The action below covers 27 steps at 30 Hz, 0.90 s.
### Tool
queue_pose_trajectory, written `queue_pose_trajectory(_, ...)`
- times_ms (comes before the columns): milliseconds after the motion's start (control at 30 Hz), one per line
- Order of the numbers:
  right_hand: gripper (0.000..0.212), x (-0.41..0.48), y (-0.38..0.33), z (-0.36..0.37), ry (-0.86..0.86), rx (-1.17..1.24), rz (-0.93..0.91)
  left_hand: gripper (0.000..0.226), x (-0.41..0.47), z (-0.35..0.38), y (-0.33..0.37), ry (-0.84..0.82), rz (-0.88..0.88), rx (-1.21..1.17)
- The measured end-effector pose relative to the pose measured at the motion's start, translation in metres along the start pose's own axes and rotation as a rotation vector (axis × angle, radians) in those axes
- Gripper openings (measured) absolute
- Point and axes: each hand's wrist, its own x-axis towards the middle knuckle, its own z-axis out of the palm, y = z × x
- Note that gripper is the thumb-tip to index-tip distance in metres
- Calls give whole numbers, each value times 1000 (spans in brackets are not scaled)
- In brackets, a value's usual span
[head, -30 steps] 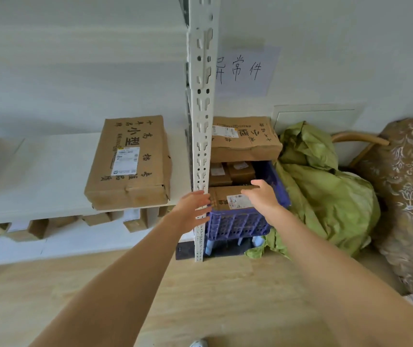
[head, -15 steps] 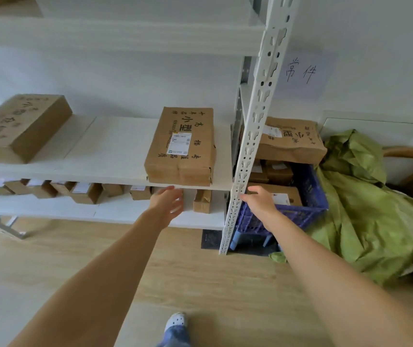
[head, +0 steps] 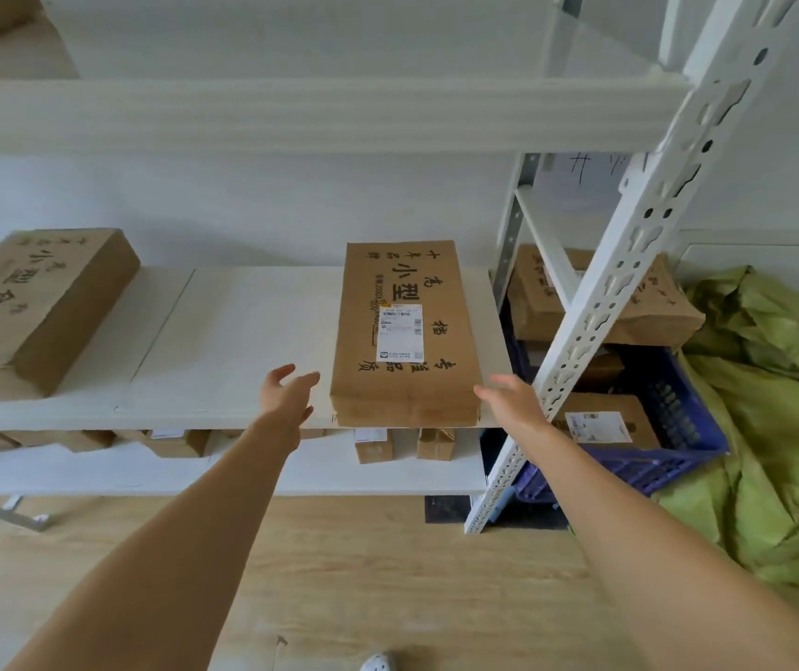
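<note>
1. Box (head: pixel 404 331): brown cardboard with a white label on top. It lies flat at the right end of the middle shelf (head: pixel 223 331), front end poking slightly over the shelf edge.
2. The box's long axis runs front to back, away from the person; its short front end faces the hands.
3. Left hand (head: pixel 286 392): fingers spread and loose, holding nothing, tips just beside the box's front-left corner. No contact visible.
4. Right hand (head: pixel 513 399): fingers straight and loose, holding nothing, tips just beside the front-right corner. Contact cannot be told.
5. The hands flank the front end, one per side, about equally near. Judgement: a two-hand side grab is coming, with the palms closing inward on the long sides.
6. In the way: the white post (head: pixel 629 263) stands just right of the right wrist, so elbow room is tight there.
7. Around: a second box (head: pixel 34 307) is well apart at the left of the shelf; small boxes (head: pixel 373 445) sit on the shelf below; a blue crate (head: pixel 678 443) and green bag (head: pixel 775 428) lie right of the post.
</note>
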Motion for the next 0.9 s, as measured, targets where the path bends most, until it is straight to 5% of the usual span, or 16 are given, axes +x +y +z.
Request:
queue_pose_trajectory(300, 59, 66, -19, 23, -3, -55, 81, 54, 83, 21, 9, -214, -149, 219)
queue_pose_trajectory(500, 49, 88, -17, 30, 7, -22, 141, 33, 111, 40, 3, -324, -221, 228)
queue_pose_trajectory(700, 52, 124, -18, 35, -2, 55, 167, 60, 141, 53, 8, -388, -249, 224)
queue_pose_trajectory(900, 52, 138, -14, 41, -28, 170, 200, 62, 154, 61, 4, -380, -231, 169)
